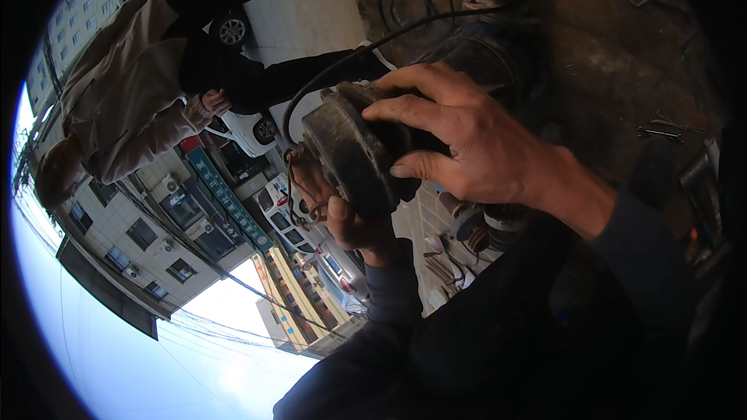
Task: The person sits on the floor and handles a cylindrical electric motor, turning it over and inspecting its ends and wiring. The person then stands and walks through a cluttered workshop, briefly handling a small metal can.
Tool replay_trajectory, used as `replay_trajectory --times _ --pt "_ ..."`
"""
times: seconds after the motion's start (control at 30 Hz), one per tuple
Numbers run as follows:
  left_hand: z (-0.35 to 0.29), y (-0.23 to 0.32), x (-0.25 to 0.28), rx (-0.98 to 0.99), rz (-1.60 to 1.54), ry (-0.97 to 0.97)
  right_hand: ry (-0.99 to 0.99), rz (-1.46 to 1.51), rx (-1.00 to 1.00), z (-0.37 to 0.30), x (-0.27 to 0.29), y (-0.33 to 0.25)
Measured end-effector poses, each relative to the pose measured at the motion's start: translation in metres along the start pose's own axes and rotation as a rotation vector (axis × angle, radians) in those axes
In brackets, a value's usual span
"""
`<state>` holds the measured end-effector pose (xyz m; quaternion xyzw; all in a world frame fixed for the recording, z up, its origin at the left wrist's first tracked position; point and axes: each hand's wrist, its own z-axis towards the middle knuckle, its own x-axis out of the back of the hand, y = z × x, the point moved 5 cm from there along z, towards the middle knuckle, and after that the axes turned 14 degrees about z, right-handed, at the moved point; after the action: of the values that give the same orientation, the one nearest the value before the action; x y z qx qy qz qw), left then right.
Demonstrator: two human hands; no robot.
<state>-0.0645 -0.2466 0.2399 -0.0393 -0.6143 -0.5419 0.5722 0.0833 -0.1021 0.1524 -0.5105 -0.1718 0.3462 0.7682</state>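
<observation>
Your left hand (359, 230) is clasped around the lower end of the dark part (339, 138), just left of the frame's centre. Your right hand (484, 136) touches its right side, fingers and thumb spread; I cannot tell whether they grip or only rest. The part lies left of the right hand, its long side slanting down toward the lower right; neither hand is nearer.

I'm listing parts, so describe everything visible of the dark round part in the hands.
The dark round part is thick and drum-like, apparently metal, scuffed and dusty, with a ridged edge. It is tilted between both hands: the left hand holds its lower end, the right hand its right side. A black cable curves close by; any attachment is unclear.
</observation>
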Motion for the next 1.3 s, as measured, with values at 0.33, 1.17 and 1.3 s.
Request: replay_trajectory --times 0.33,1.17,1.3 --pt "0.002 -0.02 0.01 -0.08 -0.58 0.016 0.012 0.079 -0.064 0.003 -0.005 0.009" --pt "0.014 0.026 -0.021 -0.033 0.023 0.005 0.093 0.509 -0.293 -0.012 0.036 0.02" --pt "0.025 0.025 -0.022 -0.026 0.034 -0.015 0.082 0.434 -0.281 -0.006 0.032 0.01"
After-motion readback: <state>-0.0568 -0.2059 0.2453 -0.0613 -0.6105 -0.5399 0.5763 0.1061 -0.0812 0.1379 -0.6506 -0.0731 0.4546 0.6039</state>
